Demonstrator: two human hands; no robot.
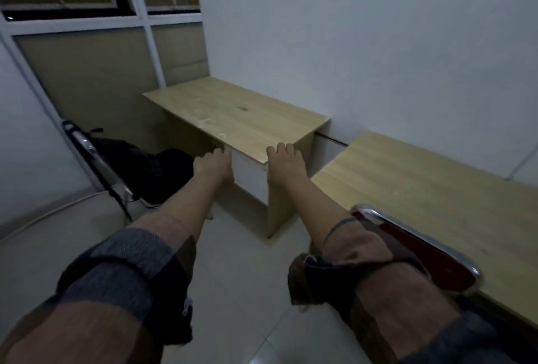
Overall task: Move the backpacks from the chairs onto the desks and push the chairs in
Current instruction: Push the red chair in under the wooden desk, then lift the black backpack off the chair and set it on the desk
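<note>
Window wall: at 11 o'clock, a white-framed window (87, 14) with covered panes above a beige panel.
Left chair: at 9 o'clock, a folding chair (96, 160) with a chrome-and-black frame stands beside the far desk, not tucked under it.
Backpack: a black backpack (139, 168) lies on that chair's seat, just left of the left hand.
Floor: pale tiles (233, 291) fill 6 o'clock; a white cable runs across them at 8 o'clock.
Left hand: the left hand (214, 167) reaches forward, fingers curled downward near the far desk's front edge; whether it grips anything I cannot tell.
Far desk: at 12 o'clock, a light wood desk (233, 113) with a scuffed, bare-looking top stands against the white wall (364, 43).
Right hand: the right hand (283, 160) rests loosely spread at the far desk's near corner, fingertips on the top, holding nothing.
Near desk: at 3 o'clock, a second light wood desk (422, 189) stands along the same wall.
Right chair: at 4 o'clock, a red chair back with chrome rim (422, 250) sits at the near desk's edge, beside the right sleeve.
</note>
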